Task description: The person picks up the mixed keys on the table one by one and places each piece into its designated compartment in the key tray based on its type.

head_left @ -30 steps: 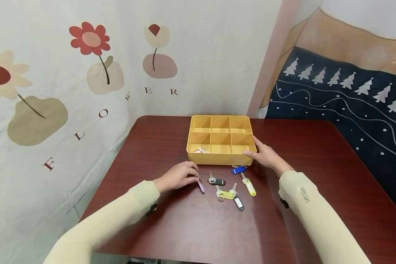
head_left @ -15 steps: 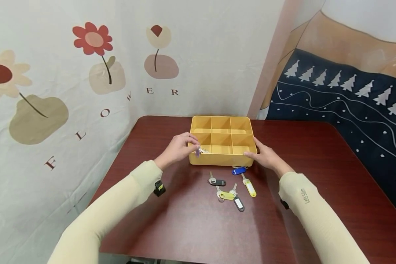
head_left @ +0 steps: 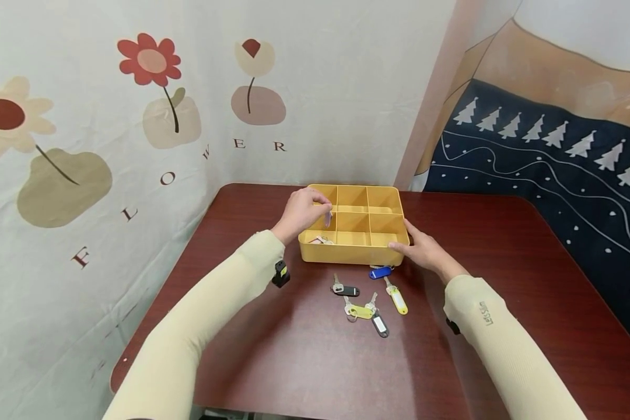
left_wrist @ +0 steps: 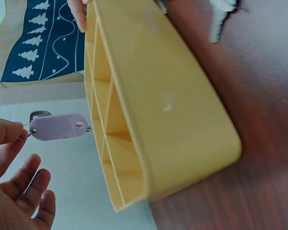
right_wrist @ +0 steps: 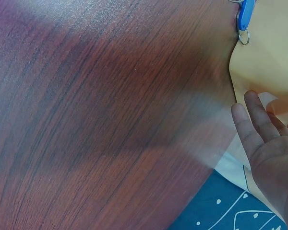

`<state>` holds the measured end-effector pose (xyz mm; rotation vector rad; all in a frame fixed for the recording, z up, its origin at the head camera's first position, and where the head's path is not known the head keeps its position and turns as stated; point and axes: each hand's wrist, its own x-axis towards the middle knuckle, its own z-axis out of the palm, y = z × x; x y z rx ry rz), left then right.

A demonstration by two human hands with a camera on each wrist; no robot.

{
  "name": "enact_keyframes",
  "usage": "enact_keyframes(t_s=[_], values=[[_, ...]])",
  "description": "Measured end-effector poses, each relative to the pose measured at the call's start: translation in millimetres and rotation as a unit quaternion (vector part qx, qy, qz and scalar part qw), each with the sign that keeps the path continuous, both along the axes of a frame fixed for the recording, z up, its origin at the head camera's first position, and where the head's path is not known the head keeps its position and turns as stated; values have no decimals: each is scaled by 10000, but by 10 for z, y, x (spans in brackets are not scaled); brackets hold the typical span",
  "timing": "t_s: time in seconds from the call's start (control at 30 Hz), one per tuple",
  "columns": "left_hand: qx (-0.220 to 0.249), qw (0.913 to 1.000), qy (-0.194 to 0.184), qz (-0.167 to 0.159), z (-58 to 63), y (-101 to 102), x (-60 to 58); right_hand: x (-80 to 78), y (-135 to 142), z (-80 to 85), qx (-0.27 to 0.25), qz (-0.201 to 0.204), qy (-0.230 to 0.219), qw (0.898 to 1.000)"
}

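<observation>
The left hand [head_left: 300, 211] pinched the ring [left_wrist: 25, 135] of a lilac key tag [left_wrist: 58, 127] over the left of the yellow box [head_left: 354, 254]. The right hand [head_left: 425, 248] touched the box's right side, fingers straight; other tagged keys [head_left: 361, 312] lay in front on the table [head_left: 304, 373].

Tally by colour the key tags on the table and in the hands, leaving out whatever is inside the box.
Blue tag: 1
Yellow tags: 2
Black tags: 2
Purple tag, in the left hand: 1
Total: 6
</observation>
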<state>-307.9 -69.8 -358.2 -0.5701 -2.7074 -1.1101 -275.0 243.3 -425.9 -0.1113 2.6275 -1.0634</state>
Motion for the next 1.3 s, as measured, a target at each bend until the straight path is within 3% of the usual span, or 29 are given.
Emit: enact_keyframes(t_s=[0.5, 0.67, 0.83, 1.0, 1.17, 1.3], values=[[322, 9970, -515, 480, 14, 495, -628, -19, -4, -33, -62, 60, 112, 9999], [14, 9981, -443, 435, -21, 516, -672, -19, -4, -36, -17, 45, 149, 9999], [-317, 9992, -200, 153, -67, 443, -604, -31, 9, -23, 29, -4, 138, 9999], [-482, 9986, -3, -208, -108, 352, -441, -27, 8, 10, -33, -25, 146, 9999], [-203, 9972, 233, -678, -155, 272, -159, -25, 14, 2, -91, -49, 194, 9998], [-28, 9920, 496, -1163, -295, 152, 180, -25, 7, -8, -68, -24, 184, 9998]])
